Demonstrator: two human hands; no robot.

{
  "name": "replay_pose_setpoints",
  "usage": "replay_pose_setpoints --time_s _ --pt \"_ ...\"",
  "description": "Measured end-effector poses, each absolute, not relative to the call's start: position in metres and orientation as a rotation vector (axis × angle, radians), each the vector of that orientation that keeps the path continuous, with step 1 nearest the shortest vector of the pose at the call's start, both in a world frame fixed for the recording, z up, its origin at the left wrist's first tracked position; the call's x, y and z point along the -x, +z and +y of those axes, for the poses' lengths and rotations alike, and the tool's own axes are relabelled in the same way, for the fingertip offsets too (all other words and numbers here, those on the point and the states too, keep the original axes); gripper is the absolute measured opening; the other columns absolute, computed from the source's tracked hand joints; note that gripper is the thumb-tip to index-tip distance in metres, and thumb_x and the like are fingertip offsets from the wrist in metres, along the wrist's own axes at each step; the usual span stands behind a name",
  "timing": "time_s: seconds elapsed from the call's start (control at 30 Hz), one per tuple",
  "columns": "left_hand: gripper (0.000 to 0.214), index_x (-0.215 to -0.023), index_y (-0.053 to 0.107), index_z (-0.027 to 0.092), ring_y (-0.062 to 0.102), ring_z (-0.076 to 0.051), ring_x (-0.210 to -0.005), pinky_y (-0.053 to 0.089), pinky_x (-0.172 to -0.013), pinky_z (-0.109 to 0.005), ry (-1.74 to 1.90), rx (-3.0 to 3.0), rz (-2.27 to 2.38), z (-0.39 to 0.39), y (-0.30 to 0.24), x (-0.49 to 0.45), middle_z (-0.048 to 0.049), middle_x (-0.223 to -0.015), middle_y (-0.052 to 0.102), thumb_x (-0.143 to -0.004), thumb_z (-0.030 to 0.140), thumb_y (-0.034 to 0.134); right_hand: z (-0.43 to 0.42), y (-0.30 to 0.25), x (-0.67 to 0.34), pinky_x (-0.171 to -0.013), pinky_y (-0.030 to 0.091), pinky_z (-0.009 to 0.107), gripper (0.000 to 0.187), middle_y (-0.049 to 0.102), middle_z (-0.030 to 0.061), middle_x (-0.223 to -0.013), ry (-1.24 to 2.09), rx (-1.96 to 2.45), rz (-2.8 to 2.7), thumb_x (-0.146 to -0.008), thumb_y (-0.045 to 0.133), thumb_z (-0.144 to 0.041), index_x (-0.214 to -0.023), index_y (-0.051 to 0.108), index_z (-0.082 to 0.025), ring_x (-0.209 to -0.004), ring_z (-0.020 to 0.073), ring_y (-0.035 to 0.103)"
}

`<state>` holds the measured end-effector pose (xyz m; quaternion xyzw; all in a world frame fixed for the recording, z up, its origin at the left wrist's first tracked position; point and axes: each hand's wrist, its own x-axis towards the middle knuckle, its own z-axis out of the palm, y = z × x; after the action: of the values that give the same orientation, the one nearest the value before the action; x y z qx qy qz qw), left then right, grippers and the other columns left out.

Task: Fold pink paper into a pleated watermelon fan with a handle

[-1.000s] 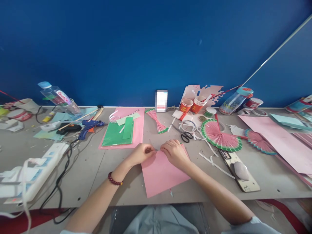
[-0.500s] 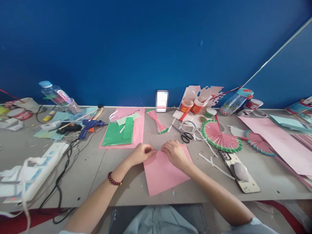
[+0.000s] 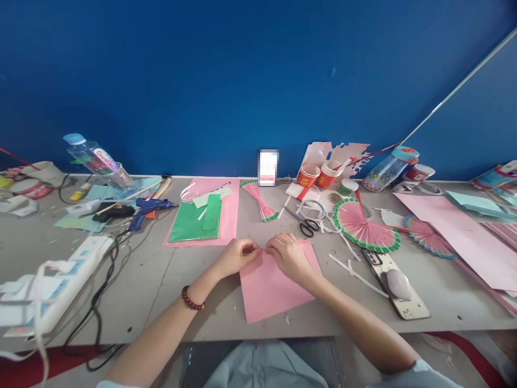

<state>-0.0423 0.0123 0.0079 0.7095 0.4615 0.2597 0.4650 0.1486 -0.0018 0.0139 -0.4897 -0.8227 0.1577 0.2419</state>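
A sheet of pink paper (image 3: pixel 274 293) lies on the table right in front of me. At its far edge my left hand (image 3: pixel 238 255) pinches the paper between thumb and fingers. Close beside it, my right hand (image 3: pixel 288 256) grips the same edge with bent fingers, its palm over the sheet. The fingertips of both hands almost meet, and they hide the part of the edge between them. Beyond the hands lies a folded pink and green paper fan (image 3: pixel 260 201). A green paper pack (image 3: pixel 194 222) rests on a larger pink sheet to the left.
Scissors (image 3: pixel 309 227), an opened watermelon fan (image 3: pixel 365 229) and a phone (image 3: pixel 398 285) lie to the right. Paper cups (image 3: pixel 309 175) stand behind. On the left are a blue glue gun (image 3: pixel 147 211), a power strip (image 3: pixel 76 283), black cables and a tilted bottle (image 3: pixel 99 160).
Both hands stay on the far edge of the pink sheet. The left hand and the sheet have shifted very slightly to the right.
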Motion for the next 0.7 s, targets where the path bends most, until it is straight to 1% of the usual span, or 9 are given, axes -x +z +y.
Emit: replay_pose_setpoints --time_s 0.1,0.2,0.27,0.33,0.4,0.5,0.6,0.7 --pt "0.023 -0.073 0.063 0.015 0.058 -0.014 -0.068 0.045 -0.063 -0.023 0.651 -1.745 1.125 0.014 0.008 0.043 -0.0017 -0.071 0.065 -0.081 0.035 0.053 0.0 0.016 -0.153 -0.074 0.033 0.03 0.02 0.067 0.0022 -0.078 0.394 1.331 -2.241 -0.091 0.047 -0.023 -0.079 0.063 -0.021 -0.077 0.0159 0.056" --pt "0.024 -0.073 0.062 0.015 0.059 -0.015 -0.069 0.046 -0.064 -0.024 0.688 -1.762 1.132 0.017 0.008 0.047 -0.0026 -0.072 0.066 -0.081 0.036 0.053 0.008 0.019 -0.166 -0.079 0.032 0.032 0.022 0.069 0.0042 -0.084 0.302 1.343 -2.214 -0.092 0.043 -0.027 -0.087 0.064 -0.021 -0.082 0.0175 0.057" --pt "0.024 -0.073 0.062 0.016 0.06 -0.016 -0.07 0.047 -0.066 -0.024 0.719 -1.78 1.145 0.019 0.008 0.051 -0.0031 -0.073 0.067 -0.081 0.037 0.053 0.017 0.021 -0.179 -0.082 0.031 0.034 0.025 0.069 0.0052 -0.085 0.236 1.422 -2.148 -0.092 0.043 -0.031 -0.087 0.065 -0.021 -0.083 0.0191 0.057" --pt "0.024 -0.074 0.061 0.016 0.06 -0.016 -0.071 0.048 -0.066 -0.024 0.746 -1.798 1.162 0.022 0.008 0.055 -0.003 -0.074 0.067 -0.082 0.037 0.052 0.027 0.021 -0.193 -0.079 0.033 0.033 0.028 0.068 0.0053 -0.081 0.26 1.493 -2.085 -0.091 0.044 -0.036 -0.082 0.066 -0.021 -0.08 0.0199 0.057" --pt "0.023 -0.075 0.061 0.016 0.06 -0.015 -0.072 0.048 -0.067 -0.024 0.762 -1.815 1.173 0.024 0.008 0.058 -0.0026 -0.075 0.067 -0.082 0.036 0.052 0.035 0.02 -0.204 -0.071 0.035 0.03 0.034 0.065 0.0047 -0.074 0.431 1.52 -2.047 -0.09 0.042 -0.039 -0.075 0.065 -0.019 -0.073 0.0185 0.056" --pt "0.021 -0.076 0.061 0.017 0.061 -0.015 -0.073 0.048 -0.069 -0.024 0.777 -1.833 1.177 0.026 0.009 0.062 -0.0023 -0.077 0.067 -0.082 0.035 0.051 0.042 0.016 -0.214 -0.061 0.033 0.027 0.034 0.059 0.0017 -0.067 0.777 1.525 -1.945 -0.086 0.044 -0.043 -0.07 0.062 -0.018 -0.065 0.0157 0.051" --pt "0.023 -0.076 0.061 0.016 0.061 -0.016 -0.074 0.049 -0.07 -0.024 0.8 -1.814 1.177 0.028 0.011 0.064 -0.0032 -0.077 0.067 -0.081 0.037 0.052 0.045 0.013 -0.219 -0.06 0.032 0.025 0.034 0.055 -0.0005 -0.067 1.125 1.452 -1.817 -0.081 0.048 -0.048 -0.07 0.059 -0.017 -0.064 0.0138 0.046" --pt "0.024 -0.076 0.062 0.016 0.061 -0.016 -0.074 0.049 -0.07 -0.025 0.794 -1.777 1.185 0.029 0.012 0.064 -0.0039 -0.077 0.067 -0.081 0.038 0.053 0.046 0.011 -0.223 -0.061 0.033 0.026 0.035 0.053 -0.0008 -0.068 1.309 1.398 -1.704 -0.077 0.053 -0.051 -0.069 0.058 -0.017 -0.065 0.013 0.044"
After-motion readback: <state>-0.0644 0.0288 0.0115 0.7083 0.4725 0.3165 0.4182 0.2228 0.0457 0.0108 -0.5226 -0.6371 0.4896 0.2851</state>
